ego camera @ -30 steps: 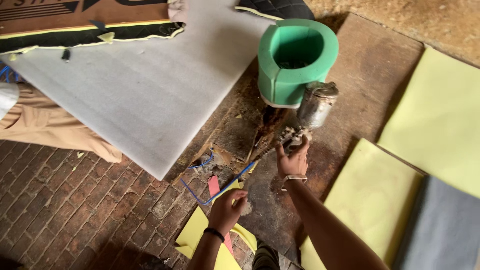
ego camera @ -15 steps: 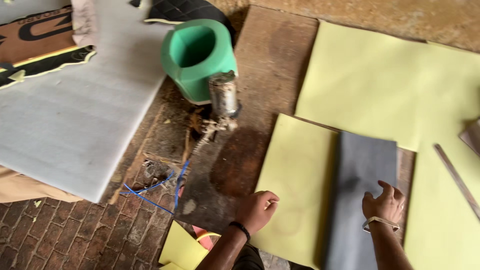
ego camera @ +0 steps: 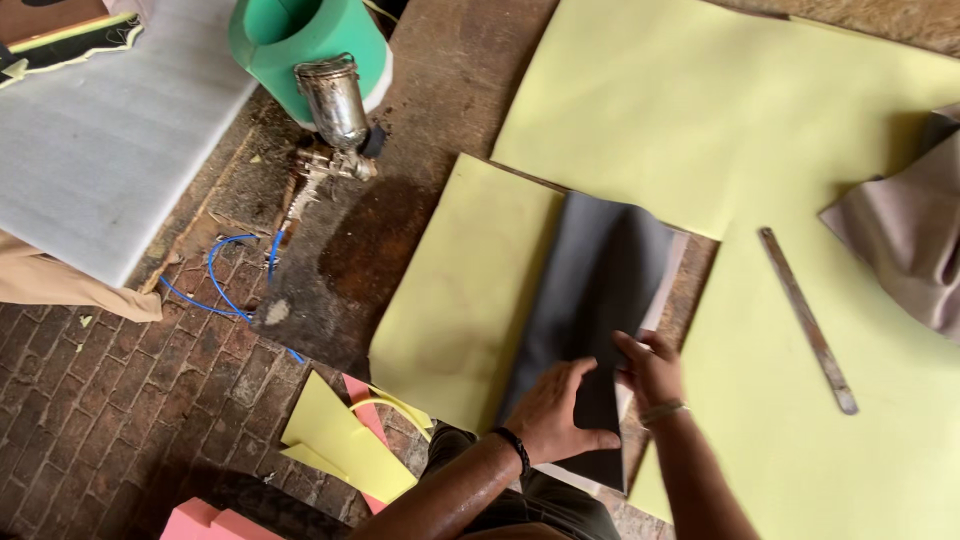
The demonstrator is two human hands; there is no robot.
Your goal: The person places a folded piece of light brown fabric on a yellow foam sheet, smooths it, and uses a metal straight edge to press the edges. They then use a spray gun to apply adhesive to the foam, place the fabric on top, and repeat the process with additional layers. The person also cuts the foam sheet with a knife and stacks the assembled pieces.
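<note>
Both hands are now converging on the dark grey sheet [ego camera: 590,300], where half a second ago the left hand was resting beside the small yellow foam panel [ego camera: 465,290] and the right hand was hovering over the grey piece alone. The left hand [ego camera: 560,405] is lying flat on the sheet's lower part, fingers together and pressing down. The right hand [ego camera: 650,370] is gripping the sheet's right edge, fingers curled around it; whether the thumb is pinching underneath cannot be told.

Progress, as a judgement: the grey sheet is already lying along the right side of the small panel, partly overlapping it, but it is still being positioned or smoothed; its upper part is bowing slightly. The spray gun [ego camera: 335,115] is lying idle, well apart, near the green foam cylinder [ego camera: 300,50].

Work is taking place on a brick floor [ego camera: 90,420] with a stained board, a large yellow foam sheet [ego camera: 800,130] carrying a metal ruler [ego camera: 808,320], and a white slab [ego camera: 100,140].
</note>
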